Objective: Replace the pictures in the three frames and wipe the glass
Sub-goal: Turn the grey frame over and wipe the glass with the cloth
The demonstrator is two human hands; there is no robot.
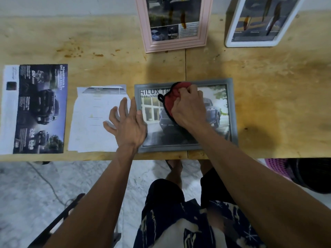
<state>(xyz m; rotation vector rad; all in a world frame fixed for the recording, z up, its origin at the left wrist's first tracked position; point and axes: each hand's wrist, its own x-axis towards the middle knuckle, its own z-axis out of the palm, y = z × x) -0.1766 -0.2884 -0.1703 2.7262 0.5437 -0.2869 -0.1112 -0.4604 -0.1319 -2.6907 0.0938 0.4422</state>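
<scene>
At nine o'clock on the pale plywood table (pixel 268 90) lies a dark printed truck brochure sheet (pixel 40 108), a white paper sheet (pixel 93 119) beside it. The left hand (pixel 128 122) is splayed flat, fingers straight, thumb pressing the left rail of the grey rectangular picture frame (pixel 232 111). That frame sits dead centre, long axis nine-to-three. The right hand (pixel 188 108) is bunched around a red cloth with black trim (pixel 172 93), on the glass. Twelve o'clock: pink wooden frame (pixel 203 25); one o'clock: white frame (pixel 232 27), both likely awaiting their turn.
</scene>
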